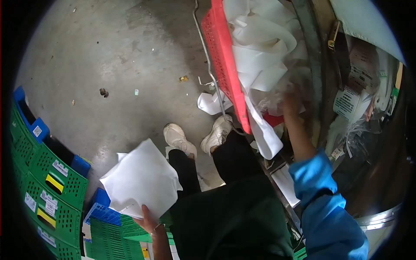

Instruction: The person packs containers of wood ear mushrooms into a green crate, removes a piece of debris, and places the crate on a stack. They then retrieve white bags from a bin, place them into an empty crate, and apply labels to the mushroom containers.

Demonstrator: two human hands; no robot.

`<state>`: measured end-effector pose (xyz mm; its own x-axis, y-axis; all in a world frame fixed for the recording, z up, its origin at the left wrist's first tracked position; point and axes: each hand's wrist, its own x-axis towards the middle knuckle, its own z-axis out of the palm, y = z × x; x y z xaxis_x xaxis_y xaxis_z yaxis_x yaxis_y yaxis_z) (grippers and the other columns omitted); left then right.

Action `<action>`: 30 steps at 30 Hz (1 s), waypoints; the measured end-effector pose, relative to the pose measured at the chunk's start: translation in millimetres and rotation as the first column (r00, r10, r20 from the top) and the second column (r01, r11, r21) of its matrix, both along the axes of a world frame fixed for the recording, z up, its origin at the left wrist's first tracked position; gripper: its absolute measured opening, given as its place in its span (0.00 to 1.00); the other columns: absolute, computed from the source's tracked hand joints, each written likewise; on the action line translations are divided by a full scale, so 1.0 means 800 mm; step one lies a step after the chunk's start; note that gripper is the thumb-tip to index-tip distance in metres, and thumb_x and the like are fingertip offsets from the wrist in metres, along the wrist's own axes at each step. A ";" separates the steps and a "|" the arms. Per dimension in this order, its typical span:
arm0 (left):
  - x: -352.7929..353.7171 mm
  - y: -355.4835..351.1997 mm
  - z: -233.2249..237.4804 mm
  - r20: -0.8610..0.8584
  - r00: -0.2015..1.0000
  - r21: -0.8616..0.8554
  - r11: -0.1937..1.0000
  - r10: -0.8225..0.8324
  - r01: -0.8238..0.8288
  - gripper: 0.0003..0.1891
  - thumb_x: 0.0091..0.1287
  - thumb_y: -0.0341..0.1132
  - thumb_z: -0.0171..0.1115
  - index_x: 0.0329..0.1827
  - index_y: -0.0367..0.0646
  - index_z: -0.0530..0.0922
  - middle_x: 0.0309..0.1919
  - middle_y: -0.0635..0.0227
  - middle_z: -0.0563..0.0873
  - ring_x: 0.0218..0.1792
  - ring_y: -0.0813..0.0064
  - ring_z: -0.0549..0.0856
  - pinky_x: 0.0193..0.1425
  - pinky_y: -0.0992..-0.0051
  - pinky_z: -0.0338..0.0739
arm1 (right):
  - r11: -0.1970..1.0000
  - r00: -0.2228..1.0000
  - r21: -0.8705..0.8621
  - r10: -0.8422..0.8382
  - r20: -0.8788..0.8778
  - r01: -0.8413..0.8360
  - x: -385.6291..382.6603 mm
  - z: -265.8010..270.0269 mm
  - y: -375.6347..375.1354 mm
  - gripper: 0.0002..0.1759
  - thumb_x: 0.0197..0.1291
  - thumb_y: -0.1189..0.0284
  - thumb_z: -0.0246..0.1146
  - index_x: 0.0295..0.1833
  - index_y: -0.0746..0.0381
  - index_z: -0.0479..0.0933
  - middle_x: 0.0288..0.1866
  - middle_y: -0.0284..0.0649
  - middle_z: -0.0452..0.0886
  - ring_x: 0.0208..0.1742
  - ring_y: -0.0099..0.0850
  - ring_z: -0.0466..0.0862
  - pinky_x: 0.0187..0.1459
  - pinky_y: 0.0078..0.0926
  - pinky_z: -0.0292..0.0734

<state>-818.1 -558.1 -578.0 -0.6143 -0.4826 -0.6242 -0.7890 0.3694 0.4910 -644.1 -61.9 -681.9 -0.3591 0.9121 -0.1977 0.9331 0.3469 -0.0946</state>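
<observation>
Looking down on a person standing on a grey concrete floor (112, 52).

Far left of the fingers, stacked green crates (47, 173) with blue corners and white labels line the edge of the view. More green and blue crates sit just below and left of the left hand.

The left hand (149, 223) is low in the view, with a thin band at the wrist. Its fingers are closed on the bottom edge of a stack of white sheets (143, 180). The sheets fan up and away from the fingers, roughly flat, over the floor.

Right of those fingers are dark trouser legs and two white shoes (177, 138), toes pointing away.

Further right, a red crate (223, 56) stands tilted, its mesh side facing left. It is full of long white strips (260, 47); one hangs over the rim, just left of the right fingers.

The right hand (291, 103), arm in a blue sleeve (320, 195), is up among the strips and clear plastic in the crate. It is blurred, so you cannot tell whether its fingers are spread or gripping.

Right of that hand, labelled packs (349, 102) lie in dim clutter.
</observation>
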 end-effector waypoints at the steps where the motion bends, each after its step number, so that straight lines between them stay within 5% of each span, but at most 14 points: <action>1: 0.000 0.008 0.007 0.026 1.000 0.011 1.000 0.013 -0.014 0.36 0.54 0.27 0.63 0.64 0.32 0.53 0.58 0.48 0.67 0.53 0.58 0.72 0.56 0.63 0.71 | 0.982 0.977 -0.061 -0.184 -0.104 0.178 -0.004 0.024 -0.005 0.32 0.46 0.72 0.59 0.60 0.63 0.63 0.60 0.48 0.68 0.60 0.51 0.66 0.62 0.45 0.59; 3: 0.015 -0.007 0.006 0.028 0.999 0.036 0.999 -0.021 0.020 0.38 0.54 0.28 0.63 0.65 0.33 0.51 0.58 0.48 0.66 0.54 0.57 0.71 0.58 0.62 0.70 | 0.993 0.962 0.062 -0.082 -0.261 0.102 -0.053 0.110 -0.072 0.23 0.49 0.74 0.57 0.53 0.65 0.68 0.56 0.47 0.70 0.55 0.44 0.73 0.55 0.38 0.68; 4: 0.022 -0.007 0.008 0.046 0.999 0.003 1.000 -0.013 0.013 0.39 0.54 0.28 0.64 0.65 0.33 0.50 0.58 0.48 0.66 0.55 0.56 0.71 0.58 0.61 0.69 | 1.000 0.828 -0.006 -0.016 -0.561 0.016 -0.073 0.134 -0.112 0.20 0.50 0.77 0.57 0.51 0.65 0.68 0.52 0.47 0.71 0.50 0.39 0.75 0.50 0.33 0.71; 5: 0.027 -0.010 0.007 0.060 0.998 -0.028 1.000 -0.006 0.008 0.39 0.54 0.29 0.64 0.66 0.33 0.50 0.58 0.48 0.66 0.55 0.56 0.71 0.59 0.61 0.69 | 0.917 0.502 -0.397 -0.361 -0.786 0.037 -0.074 0.148 -0.142 0.19 0.48 0.79 0.60 0.49 0.66 0.70 0.48 0.48 0.73 0.47 0.36 0.76 0.48 0.31 0.72; 6: 0.038 -0.024 0.000 0.045 0.999 -0.035 0.999 -0.005 0.006 0.40 0.54 0.28 0.63 0.66 0.32 0.48 0.59 0.47 0.65 0.56 0.55 0.70 0.61 0.60 0.67 | 0.927 0.625 -0.370 -0.254 -0.738 -0.059 -0.119 0.157 -0.183 0.19 0.49 0.81 0.60 0.49 0.65 0.70 0.40 0.40 0.73 0.46 0.33 0.75 0.50 0.31 0.72; 7: 0.042 -0.030 -0.003 0.035 0.999 -0.040 0.999 -0.001 0.002 0.40 0.54 0.28 0.63 0.66 0.32 0.48 0.59 0.47 0.65 0.56 0.55 0.70 0.61 0.60 0.67 | 0.890 0.790 -0.219 0.214 -0.574 -0.400 -0.154 0.159 -0.196 0.22 0.42 0.87 0.57 0.47 0.66 0.73 0.41 0.42 0.73 0.47 0.37 0.75 0.49 0.32 0.73; 8: 0.046 -0.033 -0.005 0.005 1.000 -0.057 0.998 0.028 -0.028 0.39 0.54 0.27 0.63 0.66 0.33 0.50 0.58 0.48 0.66 0.55 0.55 0.71 0.59 0.60 0.68 | 0.803 0.724 -0.426 0.010 -0.690 -0.417 -0.176 0.124 -0.219 0.26 0.35 0.90 0.53 0.46 0.65 0.76 0.42 0.45 0.73 0.49 0.41 0.74 0.51 0.34 0.71; 9: 0.049 -0.036 -0.009 -0.025 0.998 -0.068 0.996 0.058 -0.060 0.38 0.54 0.26 0.63 0.65 0.33 0.52 0.58 0.48 0.67 0.53 0.56 0.72 0.58 0.61 0.70 | 0.790 0.727 -0.460 -0.026 -0.686 -0.406 -0.199 0.080 -0.234 0.28 0.33 0.92 0.49 0.45 0.64 0.75 0.43 0.47 0.73 0.49 0.44 0.74 0.51 0.36 0.70; 13: 0.035 -0.025 -0.020 -0.059 0.981 -0.115 0.975 0.184 -0.190 0.37 0.54 0.26 0.63 0.66 0.36 0.54 0.58 0.51 0.68 0.53 0.56 0.72 0.58 0.60 0.69 | 0.944 0.769 -0.258 -0.007 -0.639 -0.206 -0.236 -0.179 -0.229 0.21 0.42 0.86 0.54 0.47 0.64 0.72 0.48 0.51 0.70 0.49 0.48 0.71 0.51 0.39 0.68; 15: 0.034 -0.030 -0.030 -0.062 0.979 -0.107 0.974 0.194 -0.200 0.37 0.54 0.27 0.63 0.66 0.36 0.54 0.57 0.51 0.69 0.52 0.56 0.73 0.56 0.61 0.70 | 0.959 0.932 -0.209 0.113 -0.344 -0.193 -0.238 -0.242 -0.229 0.28 0.41 0.78 0.60 0.55 0.63 0.69 0.59 0.55 0.61 0.57 0.51 0.64 0.59 0.42 0.61; 17: 0.041 -0.038 -0.038 -0.060 0.976 -0.122 0.969 0.210 -0.216 0.37 0.54 0.28 0.63 0.66 0.36 0.55 0.56 0.51 0.70 0.51 0.56 0.74 0.55 0.62 0.72 | 0.951 0.951 -0.180 0.207 -0.230 -0.250 -0.223 -0.271 -0.239 0.31 0.40 0.78 0.60 0.57 0.61 0.69 0.61 0.55 0.60 0.58 0.51 0.63 0.59 0.43 0.60; 21: 0.046 -0.039 -0.059 -0.009 0.964 -0.158 0.952 0.266 -0.264 0.36 0.54 0.30 0.64 0.65 0.36 0.55 0.55 0.52 0.70 0.51 0.58 0.74 0.55 0.62 0.71 | 0.859 0.848 -0.122 0.452 -0.278 -0.498 -0.205 -0.306 -0.217 0.31 0.40 0.81 0.60 0.57 0.59 0.69 0.60 0.52 0.62 0.55 0.50 0.66 0.57 0.39 0.64; 24: 0.056 -0.041 -0.068 0.033 0.964 -0.126 0.958 0.265 -0.259 0.37 0.54 0.31 0.65 0.65 0.36 0.55 0.54 0.52 0.70 0.52 0.59 0.73 0.57 0.65 0.68 | 0.789 0.784 -0.118 0.557 -0.275 -0.602 -0.198 -0.304 -0.207 0.26 0.42 0.79 0.61 0.52 0.59 0.71 0.52 0.46 0.69 0.51 0.45 0.70 0.53 0.36 0.68; 30: 0.060 -0.035 -0.067 0.038 0.964 -0.126 0.958 0.263 -0.257 0.37 0.55 0.30 0.64 0.65 0.34 0.53 0.55 0.50 0.68 0.50 0.59 0.73 0.54 0.64 0.71 | 0.883 0.873 -0.140 0.400 -0.278 -0.448 -0.193 -0.298 -0.215 0.16 0.46 0.77 0.59 0.44 0.61 0.74 0.40 0.45 0.73 0.44 0.43 0.73 0.47 0.37 0.70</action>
